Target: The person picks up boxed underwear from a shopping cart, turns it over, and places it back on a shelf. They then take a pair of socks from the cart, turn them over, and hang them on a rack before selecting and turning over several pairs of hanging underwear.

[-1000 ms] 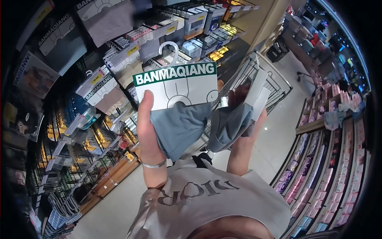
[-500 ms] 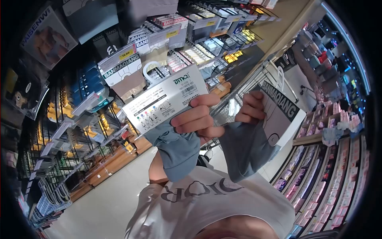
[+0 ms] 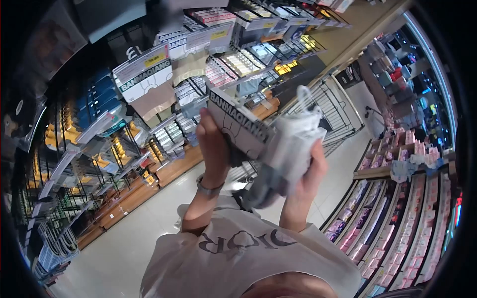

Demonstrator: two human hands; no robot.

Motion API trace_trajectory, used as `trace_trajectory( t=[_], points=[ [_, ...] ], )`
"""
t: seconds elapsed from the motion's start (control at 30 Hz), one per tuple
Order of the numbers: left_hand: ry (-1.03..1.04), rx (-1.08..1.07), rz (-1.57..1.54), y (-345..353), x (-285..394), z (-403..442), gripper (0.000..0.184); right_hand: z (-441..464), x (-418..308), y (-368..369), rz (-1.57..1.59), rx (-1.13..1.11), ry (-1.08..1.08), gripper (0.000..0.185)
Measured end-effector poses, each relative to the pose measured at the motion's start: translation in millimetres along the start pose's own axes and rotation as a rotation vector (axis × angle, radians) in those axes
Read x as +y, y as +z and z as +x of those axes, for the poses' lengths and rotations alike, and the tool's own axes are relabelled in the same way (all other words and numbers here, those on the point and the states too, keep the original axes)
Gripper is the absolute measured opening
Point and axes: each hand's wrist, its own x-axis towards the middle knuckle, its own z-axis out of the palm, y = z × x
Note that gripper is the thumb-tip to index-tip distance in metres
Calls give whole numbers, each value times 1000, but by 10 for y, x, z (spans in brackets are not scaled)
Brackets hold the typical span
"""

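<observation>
A card package lettered BANMAQIANG, with dark cloth below it, is gripped at its left side by my left hand; the thumb shows near its top left corner. My right hand holds a second package, whitish and smeared by motion, with grey cloth under it and a white hook on top. The two packages meet or overlap in front of my chest. A band sits on my left wrist.
Hanging packages on rack hooks fill the left, above a wooden ledge. Beyond my hands stands a wire shopping cart. Shelves of small pink packs curve along the right, and pale floor shows between.
The left package has turned from its printed back to its lettered front. The right package has swung inward, toward the left one, and both hands are closer together.
</observation>
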Motion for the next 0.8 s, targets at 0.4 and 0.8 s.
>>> trace_trajectory(
  t=[0.4, 0.8],
  points=[
    [290, -555, 51, -10, 57, -103, 52, 191, -168, 101, -443, 100, -184, 38],
    [231, -471, -164, -26, 185, -86, 61, -16, -285, 393, -537, -91, -167, 49]
  ],
)
